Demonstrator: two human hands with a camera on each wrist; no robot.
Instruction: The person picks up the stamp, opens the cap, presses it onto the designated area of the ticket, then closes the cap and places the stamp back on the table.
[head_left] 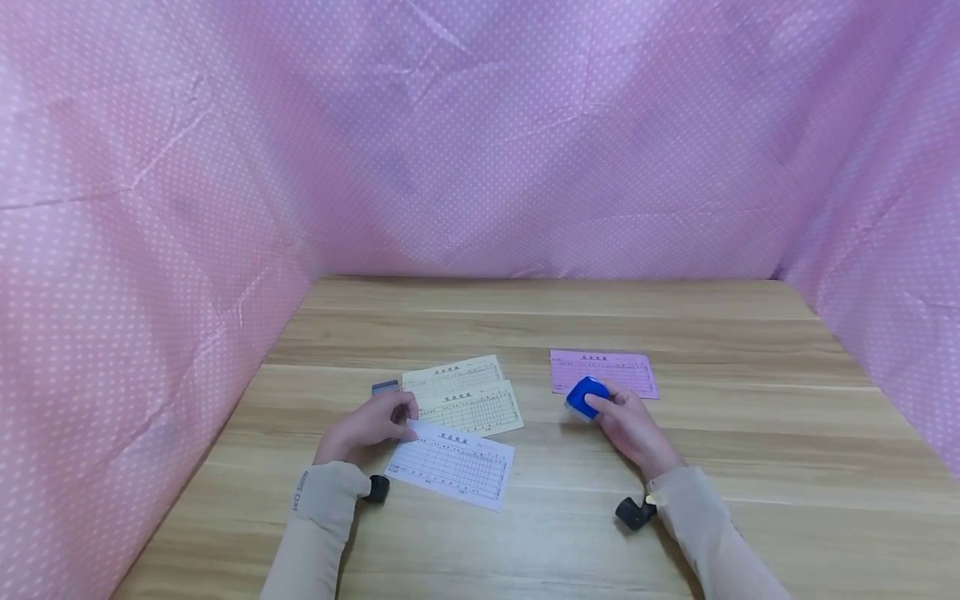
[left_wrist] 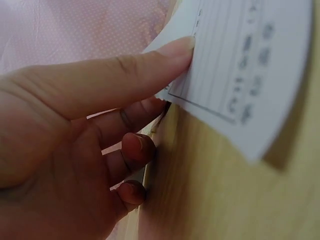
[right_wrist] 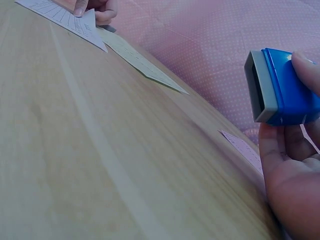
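My left hand (head_left: 375,425) pinches the left edge of a white printed receipt slip (head_left: 457,471). The thumb lies on top of the paper in the left wrist view, and the other fingers curl beneath. My right hand (head_left: 633,429) grips a blue self-inking stamp (head_left: 587,397), held off the table. In the right wrist view the grey frame (right_wrist: 256,87) around the stamp's dark face points left. Two pale yellow slips (head_left: 472,410) overlap just beyond the white one. A pink slip (head_left: 603,367) lies partly behind the stamp.
A small dark blue-grey object (head_left: 386,387) lies beside the yellow slips, partly hidden by the left hand. The wooden table (head_left: 750,358) is bordered at the back and sides by a pink dotted cloth (head_left: 525,150). Black wrist camera mounts (head_left: 633,512) hang under both wrists.
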